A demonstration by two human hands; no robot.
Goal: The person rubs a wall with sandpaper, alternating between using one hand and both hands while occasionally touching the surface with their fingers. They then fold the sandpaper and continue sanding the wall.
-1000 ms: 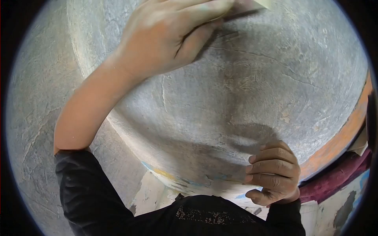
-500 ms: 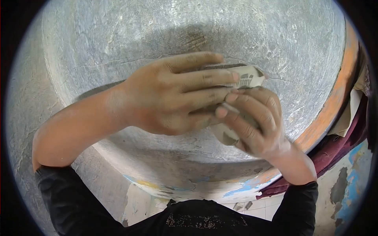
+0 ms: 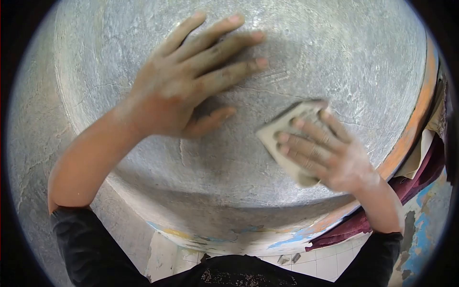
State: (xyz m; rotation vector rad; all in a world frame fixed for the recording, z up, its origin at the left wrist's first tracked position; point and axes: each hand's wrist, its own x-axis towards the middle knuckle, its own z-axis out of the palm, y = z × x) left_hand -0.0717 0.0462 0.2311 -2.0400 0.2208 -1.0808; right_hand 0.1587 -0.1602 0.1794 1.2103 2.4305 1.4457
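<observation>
A grey plastered surface (image 3: 215,177) with fine cracks and scratches fills most of the view. My left hand (image 3: 179,86) is over it at the upper left, fingers spread, with nothing in them; whether it touches the plaster I cannot tell. Under the fingers of my right hand (image 3: 330,153) lies a folded sheet of sandpaper (image 3: 277,134), pale on its upper side and slightly blurred. Those fingers press it against the plaster, right of the middle. The sandpaper's underside is hidden.
An orange strip (image 3: 415,115) borders the surface on the right. Beyond it are a dark red cloth (image 3: 411,191) and a pale sheet (image 3: 423,155). Below the plaster's edge, flaking blue and white paint (image 3: 291,239) and white floor tiles (image 3: 325,263) are visible.
My hands have separated after both being on the sandpaper. The left has moved up and left with fingers spread; the right now holds the sandpaper flat on the plaster.
</observation>
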